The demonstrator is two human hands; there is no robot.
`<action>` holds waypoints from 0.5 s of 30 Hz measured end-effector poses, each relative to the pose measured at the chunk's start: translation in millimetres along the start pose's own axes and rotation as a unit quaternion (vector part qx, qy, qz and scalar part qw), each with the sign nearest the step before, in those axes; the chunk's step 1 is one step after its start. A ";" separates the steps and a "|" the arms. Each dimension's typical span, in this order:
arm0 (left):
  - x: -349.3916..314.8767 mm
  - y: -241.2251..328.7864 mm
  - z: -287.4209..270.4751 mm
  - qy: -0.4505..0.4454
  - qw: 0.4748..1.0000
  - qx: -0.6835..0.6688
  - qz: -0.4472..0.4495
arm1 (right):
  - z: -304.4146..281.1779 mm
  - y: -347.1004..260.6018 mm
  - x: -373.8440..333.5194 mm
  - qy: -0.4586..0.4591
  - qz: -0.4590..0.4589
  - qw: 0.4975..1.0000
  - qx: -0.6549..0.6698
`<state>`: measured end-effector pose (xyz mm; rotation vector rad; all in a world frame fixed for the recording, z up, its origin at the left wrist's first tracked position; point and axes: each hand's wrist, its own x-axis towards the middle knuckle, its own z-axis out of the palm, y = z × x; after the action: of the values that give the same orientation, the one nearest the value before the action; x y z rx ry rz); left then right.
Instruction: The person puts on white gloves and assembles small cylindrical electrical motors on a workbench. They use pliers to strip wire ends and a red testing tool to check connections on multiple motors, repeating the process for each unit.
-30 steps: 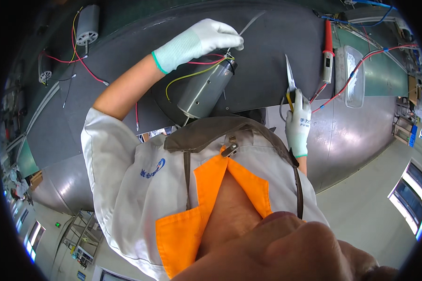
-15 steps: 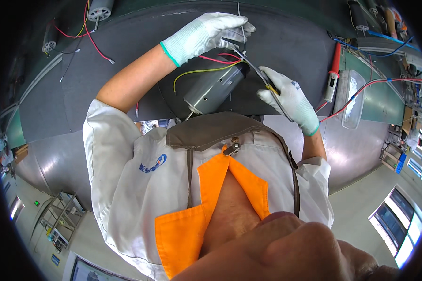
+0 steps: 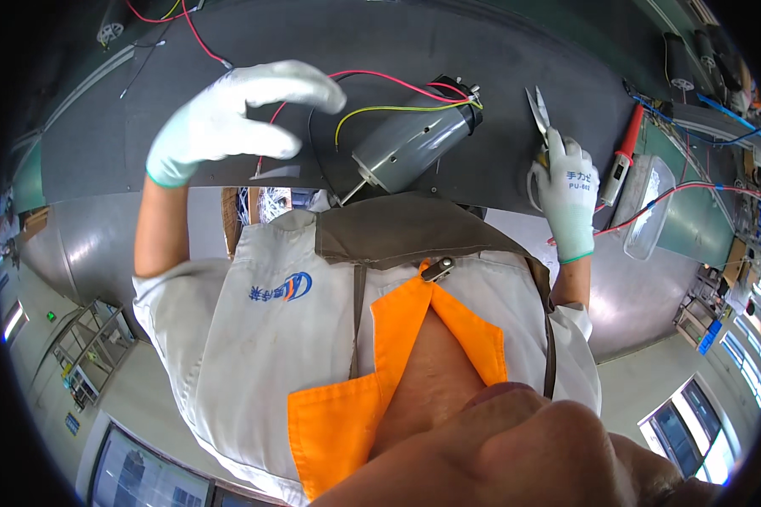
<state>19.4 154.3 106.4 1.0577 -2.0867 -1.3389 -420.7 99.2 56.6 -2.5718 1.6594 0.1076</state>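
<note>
Looking down through the head view, the only one I have, I find the grey cylindrical motor lying on its side by the near edge of the desk, about midway along it. Its bare shaft points leftward to that edge and its black end cap toward the far right; I take this slant as a way of keeping the wired end within reach of both hands. From the cap, a red wire and a yellow-green wire run back to the left.

The gloved left hand is left of the motor and apart from it, thumb and fingers spread wide, with nothing between them that I can see. Just below the thumb, a thin pale strip shows at the near edge; whether it rests on the desk or hangs free, I cannot tell.

The gloved right hand, right of the motor, has its fingers wrapped around scissors. The blades are slightly parted and point toward the far edge, I judge to keep the tips away from the body. Toward the desk's right end lie a red-and-white corded tool and a clear plastic tray, probably set there to leave the middle for the motor.
</note>
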 end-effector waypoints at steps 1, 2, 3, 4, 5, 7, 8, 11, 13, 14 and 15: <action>1.8 2.9 16.0 0.079 0.996 0.037 -0.030 | 4.9 -0.4 -0.3 0.010 -0.003 1.000 0.027; 8.3 6.1 34.1 0.147 0.982 0.115 -0.026 | 7.7 -9.0 -3.4 -0.017 -0.022 0.984 0.177; 14.7 6.7 55.1 0.215 0.957 0.194 -0.025 | 6.1 -22.5 -2.3 -0.075 -0.029 0.950 0.301; 24.3 -2.7 72.9 0.238 0.930 0.276 0.051 | -5.2 -38.1 3.3 -0.283 0.073 0.839 0.459; 34.9 -10.5 91.5 0.248 0.918 0.300 0.070 | -2.8 -48.9 7.6 -0.344 0.055 0.752 0.560; 64.4 -25.5 127.8 0.277 0.920 0.259 0.101 | 11.9 -72.4 18.2 -0.376 0.115 0.663 0.637; 73.8 -38.2 136.5 0.325 0.912 0.217 0.123 | 24.0 -74.6 24.9 -0.353 0.115 0.634 0.679; 117.4 -62.1 117.5 0.438 0.870 0.192 0.116 | 30.7 -63.5 77.0 -0.245 0.047 0.673 0.696; 163.6 -67.7 81.3 0.511 0.842 0.172 -0.008 | 41.3 -68.0 120.2 -0.034 0.045 0.673 0.737; 191.9 -86.1 52.5 0.555 0.781 0.286 -0.005 | 35.2 -73.4 140.8 0.024 0.034 0.645 0.763; 212.4 -101.5 25.0 0.599 0.772 0.202 -0.072 | 26.2 -76.0 153.6 0.077 0.022 0.615 0.785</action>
<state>-90.7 -24.1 -3.6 1.6473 -1.2532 -0.0189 -288.7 -6.0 17.1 -1.0846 0.8703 -1.0656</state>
